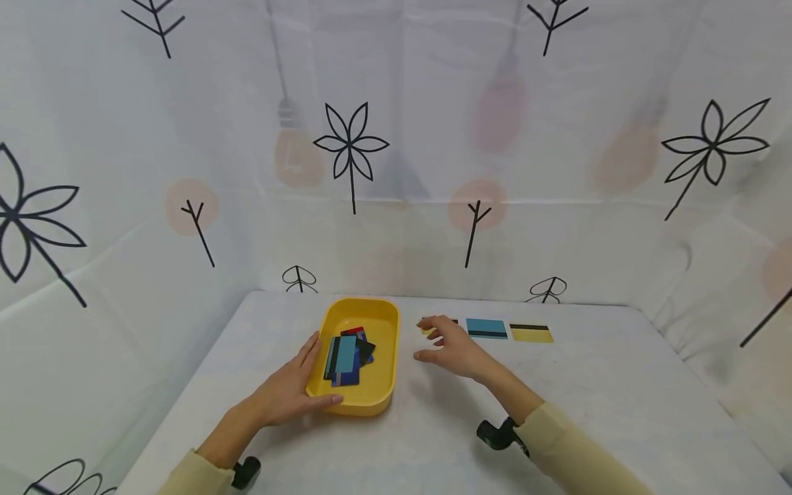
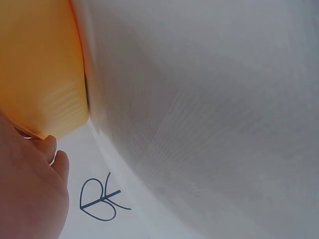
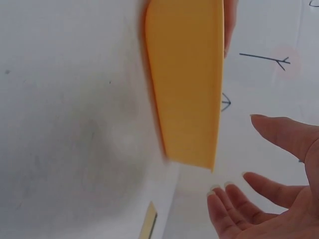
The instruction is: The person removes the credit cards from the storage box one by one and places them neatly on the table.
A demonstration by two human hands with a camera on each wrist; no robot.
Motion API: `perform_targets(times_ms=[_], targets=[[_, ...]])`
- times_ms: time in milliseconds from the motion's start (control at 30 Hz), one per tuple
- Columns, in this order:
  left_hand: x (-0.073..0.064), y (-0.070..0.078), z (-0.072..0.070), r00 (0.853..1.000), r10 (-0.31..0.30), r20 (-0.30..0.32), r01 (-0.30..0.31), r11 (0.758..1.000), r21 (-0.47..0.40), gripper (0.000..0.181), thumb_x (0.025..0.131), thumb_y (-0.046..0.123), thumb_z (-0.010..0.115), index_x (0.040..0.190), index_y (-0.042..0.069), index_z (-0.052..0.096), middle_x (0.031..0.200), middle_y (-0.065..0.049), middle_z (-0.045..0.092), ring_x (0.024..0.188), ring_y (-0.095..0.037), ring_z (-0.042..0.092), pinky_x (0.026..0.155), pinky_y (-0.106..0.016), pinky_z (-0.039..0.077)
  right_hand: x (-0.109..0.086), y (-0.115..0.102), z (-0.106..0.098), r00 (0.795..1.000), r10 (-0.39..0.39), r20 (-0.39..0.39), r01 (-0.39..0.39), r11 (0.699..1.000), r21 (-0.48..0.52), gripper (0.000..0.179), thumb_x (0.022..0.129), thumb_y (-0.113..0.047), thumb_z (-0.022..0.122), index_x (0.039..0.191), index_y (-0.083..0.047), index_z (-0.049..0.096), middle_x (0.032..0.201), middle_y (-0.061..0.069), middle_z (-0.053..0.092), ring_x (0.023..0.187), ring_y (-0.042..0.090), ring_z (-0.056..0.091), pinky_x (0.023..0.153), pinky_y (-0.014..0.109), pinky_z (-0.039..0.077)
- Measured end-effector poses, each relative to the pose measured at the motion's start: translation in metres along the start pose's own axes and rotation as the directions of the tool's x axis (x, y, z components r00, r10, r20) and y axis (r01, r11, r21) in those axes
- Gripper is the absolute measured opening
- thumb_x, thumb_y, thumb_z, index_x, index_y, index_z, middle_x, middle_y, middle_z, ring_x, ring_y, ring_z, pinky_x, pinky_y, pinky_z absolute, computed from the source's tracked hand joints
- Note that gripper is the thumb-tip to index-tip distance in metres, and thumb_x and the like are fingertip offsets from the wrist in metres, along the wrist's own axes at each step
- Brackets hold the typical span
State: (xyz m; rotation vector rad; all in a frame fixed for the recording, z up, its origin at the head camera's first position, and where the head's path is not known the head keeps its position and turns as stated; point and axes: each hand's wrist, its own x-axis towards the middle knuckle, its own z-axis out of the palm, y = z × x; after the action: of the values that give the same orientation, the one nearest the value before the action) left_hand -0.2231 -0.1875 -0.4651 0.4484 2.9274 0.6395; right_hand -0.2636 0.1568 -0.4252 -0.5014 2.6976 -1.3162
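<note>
My left hand (image 1: 286, 393) rests against the left side of a yellow plastic tray (image 1: 396, 357). Its fingers lie straight along the left rim, and the thumb reaches over the near rim. Several cards lie overlapped inside the tray, a light blue card (image 1: 348, 354) with a black stripe on top. To the tray's right, my right hand (image 1: 454, 349) hovers with loosely bent, spread fingers and nothing between them. Partly behind its fingertips is a yellow card (image 1: 427, 331). The right wrist view shows this hand (image 3: 271, 204) apart from the tray's wall (image 3: 187, 84).
Right of that hand, a blue card (image 1: 487, 328) and another yellow card (image 1: 531, 333), each with a dark stripe, lie in a row towards the back of the white table (image 1: 588, 412). A patterned white cloth (image 1: 402, 240) hangs behind and at the sides.
</note>
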Motion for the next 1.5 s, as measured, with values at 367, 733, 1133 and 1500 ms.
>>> perform_targets(times_ms=[367, 733, 1133, 1500], targets=[[0.003, -0.002, 0.002, 1.000, -0.004, -0.001, 0.004, 1.000, 0.003, 0.120, 0.081, 0.079, 0.063, 0.166, 0.012, 0.009, 0.173, -0.004, 0.002, 0.153, -0.035, 0.027, 0.116, -0.060, 0.035, 0.010, -0.017, 0.015, 0.999, -0.036, 0.016, 0.036, 0.999, 0.002, 0.056, 0.087, -0.019, 0.082, 0.136, -0.005, 0.059, 0.131, 0.014, 0.060, 0.117, 0.035, 0.059, 0.095, 0.044, 0.057], [0.001, -0.003, 0.003, 1.000, 0.002, -0.006, -0.002, 1.000, -0.001, 0.121, 0.080, 0.080, 0.062, 0.166, 0.012, 0.011, 0.173, -0.004, 0.003, 0.153, -0.035, 0.027, 0.115, -0.060, 0.036, 0.018, -0.029, 0.038, 0.997, -0.059, 0.059, 0.057, 0.998, 0.022, 0.054, 0.086, -0.019, 0.082, 0.134, -0.006, 0.060, 0.131, 0.014, 0.060, 0.112, 0.030, 0.059, 0.094, 0.041, 0.058], [0.001, -0.005, 0.003, 1.000, 0.017, -0.011, -0.017, 1.000, -0.011, 0.119, 0.082, 0.077, 0.063, 0.165, 0.010, 0.010, 0.173, -0.004, 0.003, 0.153, -0.034, 0.029, 0.117, -0.059, 0.035, 0.027, -0.042, 0.054, 0.986, -0.105, 0.132, 0.098, 0.993, 0.059, 0.055, 0.088, -0.019, 0.080, 0.136, -0.005, 0.057, 0.138, 0.019, 0.057, 0.121, 0.037, 0.057, 0.097, 0.045, 0.057], [0.002, -0.007, 0.004, 1.000, 0.021, -0.014, -0.021, 1.000, -0.013, 0.118, 0.083, 0.076, 0.064, 0.166, 0.012, 0.010, 0.173, -0.002, 0.003, 0.152, -0.033, 0.030, 0.116, -0.058, 0.036, 0.031, -0.052, 0.077, 0.983, -0.094, 0.155, 0.085, 0.994, 0.069, 0.057, 0.089, -0.016, 0.080, 0.138, -0.001, 0.056, 0.137, 0.017, 0.054, 0.119, 0.035, 0.055, 0.103, 0.049, 0.052]])
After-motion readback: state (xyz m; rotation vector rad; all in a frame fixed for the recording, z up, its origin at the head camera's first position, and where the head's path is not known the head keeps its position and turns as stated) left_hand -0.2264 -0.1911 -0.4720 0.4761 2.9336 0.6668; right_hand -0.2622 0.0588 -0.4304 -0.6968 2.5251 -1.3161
